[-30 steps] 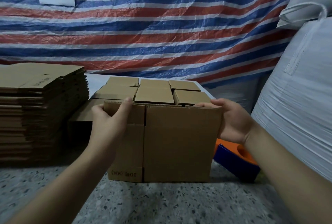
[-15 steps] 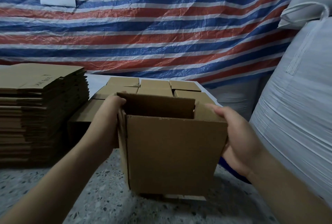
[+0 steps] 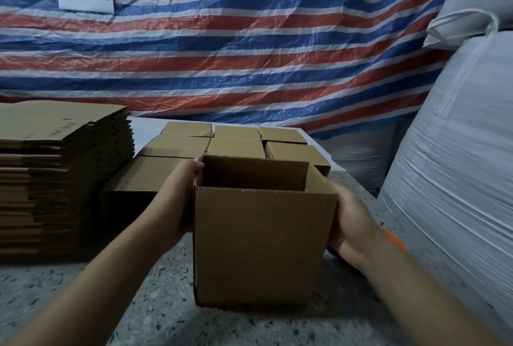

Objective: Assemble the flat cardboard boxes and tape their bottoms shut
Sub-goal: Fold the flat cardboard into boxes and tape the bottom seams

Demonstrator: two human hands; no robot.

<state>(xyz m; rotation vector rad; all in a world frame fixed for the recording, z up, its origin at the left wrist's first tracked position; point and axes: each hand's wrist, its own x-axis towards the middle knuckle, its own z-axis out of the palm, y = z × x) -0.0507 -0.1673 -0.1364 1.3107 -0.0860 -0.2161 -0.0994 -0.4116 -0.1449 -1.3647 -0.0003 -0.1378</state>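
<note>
Hands, left hand (image 3: 181, 201) and right hand (image 3: 351, 223), held the box (image 3: 261, 245) at center frame; uneven grip pressure could skew it.

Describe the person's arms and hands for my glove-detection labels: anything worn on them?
Both forearms are bare up to the frame edge, with no sleeves visible. The left hand and right hand show no gloves, rings, watch or bands on the parts in view.

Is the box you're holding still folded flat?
No, the box is opened into a square tube with its top open, the left hand and right hand gripping its sides.
</note>
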